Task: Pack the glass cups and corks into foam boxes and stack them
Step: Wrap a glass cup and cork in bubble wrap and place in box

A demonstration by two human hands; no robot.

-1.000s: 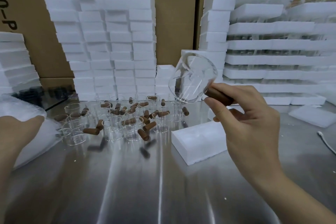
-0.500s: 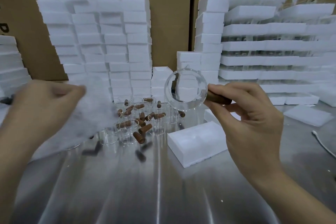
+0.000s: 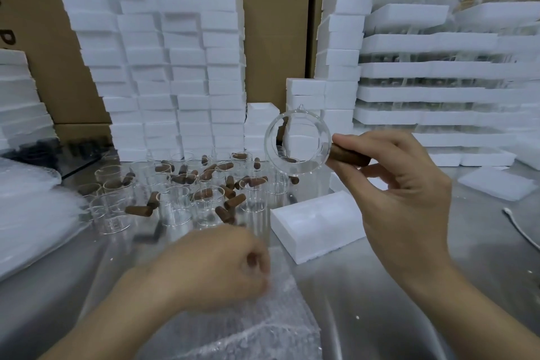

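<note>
My right hand [image 3: 400, 202] holds up a clear glass cup [image 3: 298, 143] by its brown wooden handle [image 3: 349, 156], the cup's mouth facing me, above the metal table [image 3: 409, 286]. My left hand [image 3: 216, 269] is curled low in the middle and grips a sheet of bubble wrap [image 3: 263, 321] lying on the table. Several glass cups [image 3: 181, 202] and loose brown corks [image 3: 137, 210] crowd the middle of the table. A closed white foam box [image 3: 318, 223] lies just right of them, below the held cup.
Tall stacks of foam boxes [image 3: 163, 67] rise behind the cups, with more [image 3: 438, 73] at the back right, against cardboard cartons [image 3: 271, 23]. A pile of bubble wrap [image 3: 26, 207] sits at the left. A flat foam lid [image 3: 493, 185] and a white cable [image 3: 520, 228] lie right.
My left hand has carried the bubble wrap sheet from the left pile down to the table in front of me. The right hand has kept the cup raised, turning its mouth toward me.
</note>
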